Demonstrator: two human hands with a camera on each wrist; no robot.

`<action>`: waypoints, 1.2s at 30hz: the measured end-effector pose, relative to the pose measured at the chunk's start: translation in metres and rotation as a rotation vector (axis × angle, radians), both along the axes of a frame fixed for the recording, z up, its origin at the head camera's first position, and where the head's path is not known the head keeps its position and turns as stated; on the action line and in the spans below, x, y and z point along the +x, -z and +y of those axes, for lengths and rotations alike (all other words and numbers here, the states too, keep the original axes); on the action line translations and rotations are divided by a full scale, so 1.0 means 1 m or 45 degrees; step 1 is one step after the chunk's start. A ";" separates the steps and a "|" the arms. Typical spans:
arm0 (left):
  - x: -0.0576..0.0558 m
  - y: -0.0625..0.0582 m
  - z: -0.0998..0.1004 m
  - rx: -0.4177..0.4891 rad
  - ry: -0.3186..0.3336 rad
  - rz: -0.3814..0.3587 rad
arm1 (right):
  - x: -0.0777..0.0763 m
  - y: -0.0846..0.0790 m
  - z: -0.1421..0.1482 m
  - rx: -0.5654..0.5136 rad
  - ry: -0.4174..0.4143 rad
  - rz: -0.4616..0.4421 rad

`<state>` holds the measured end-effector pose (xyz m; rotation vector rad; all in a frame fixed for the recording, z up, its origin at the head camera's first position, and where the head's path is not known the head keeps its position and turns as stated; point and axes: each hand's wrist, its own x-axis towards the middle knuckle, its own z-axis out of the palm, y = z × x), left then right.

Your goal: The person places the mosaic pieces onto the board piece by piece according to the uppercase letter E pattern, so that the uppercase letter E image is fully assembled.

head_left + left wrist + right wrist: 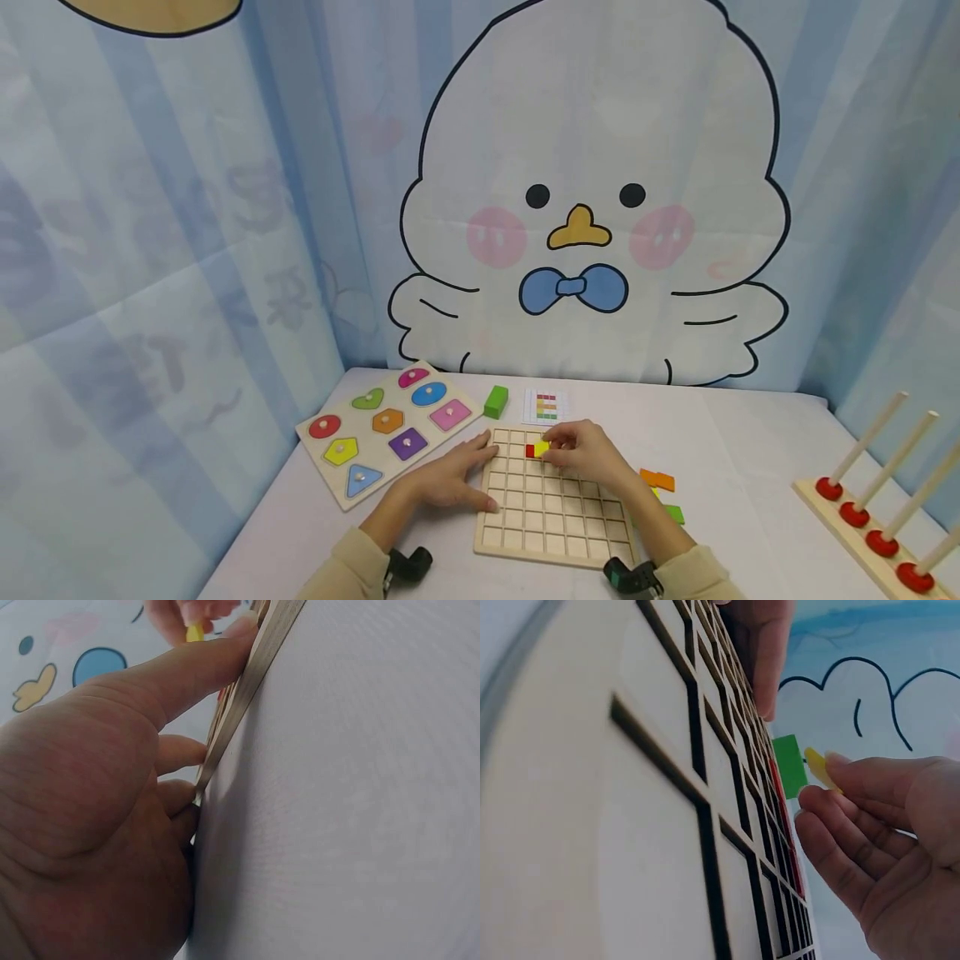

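A wooden grid board [555,547] lies on the table in the head view. My left hand [448,478] rests along its left edge, thumb on the rim and the other fingers stretched toward the far corner. Between thumb and fingertips, my right hand [588,452] pinches a yellow tile [542,449] over the far rows. Red pieces [530,451] sit in the grid just beside and below that tile. From the right wrist view, the yellow tile [821,769] is tilted and held apart from the board. In the left wrist view the thumb [187,675] presses the board's edge.
A shape puzzle board [390,433] lies at the left. Behind the grid are a green block [496,402] and a pattern card [546,406]. Orange tiles [657,480] and a green tile [675,514] lie right of the board. A peg stand [862,533] with red rings is far right.
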<state>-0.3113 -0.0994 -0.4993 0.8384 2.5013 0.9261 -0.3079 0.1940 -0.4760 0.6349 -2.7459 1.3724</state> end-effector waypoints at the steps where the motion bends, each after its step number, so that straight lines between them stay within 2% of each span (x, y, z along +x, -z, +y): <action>1: 0.000 0.000 0.000 -0.001 -0.002 -0.001 | 0.000 0.001 -0.002 0.005 0.002 -0.011; 9: 0.000 0.000 0.000 -0.009 -0.010 -0.003 | 0.001 0.008 -0.008 0.044 0.020 -0.094; 18: -0.001 0.000 0.000 -0.011 0.008 0.013 | 0.003 0.009 -0.009 0.088 -0.038 -0.051; 24: 0.001 -0.002 0.001 -0.002 -0.007 0.004 | 0.005 0.008 -0.012 0.151 -0.036 0.005; 36: 0.001 -0.003 0.001 -0.001 -0.001 0.002 | 0.005 0.007 -0.014 0.197 -0.032 -0.007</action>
